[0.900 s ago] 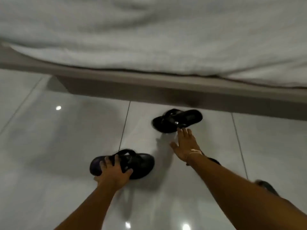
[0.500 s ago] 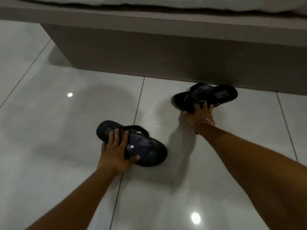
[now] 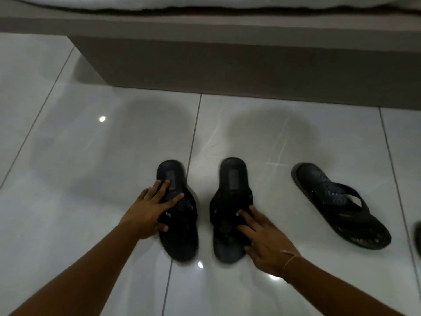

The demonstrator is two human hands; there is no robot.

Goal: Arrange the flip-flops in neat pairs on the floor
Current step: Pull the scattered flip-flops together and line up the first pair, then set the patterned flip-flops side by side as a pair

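Note:
Two black flip-flops lie side by side on the glossy white tile floor, heels pointing toward the bed. My left hand (image 3: 148, 213) rests flat on the left flip-flop (image 3: 180, 229), thumb hooked at its strap. My right hand (image 3: 264, 242) presses on the strap area of the right flip-flop (image 3: 232, 179), fingers spread. A third flip-flop (image 3: 337, 204), dark with a patterned footbed, lies angled on the floor to the right, untouched. A sliver of another dark flip-flop (image 3: 418, 238) shows at the right edge.
A grey bed base (image 3: 227, 65) runs across the top, with white bedding (image 3: 205, 2) overhanging it. White floor tiles (image 3: 91, 156) with thin grout lines and ceiling-light reflections spread to the left and in front.
Both hands have pulled their flip-flops toward me and turned them lengthwise, so they now sit parallel and close together. The view has shifted right, revealing the third flip-flop.

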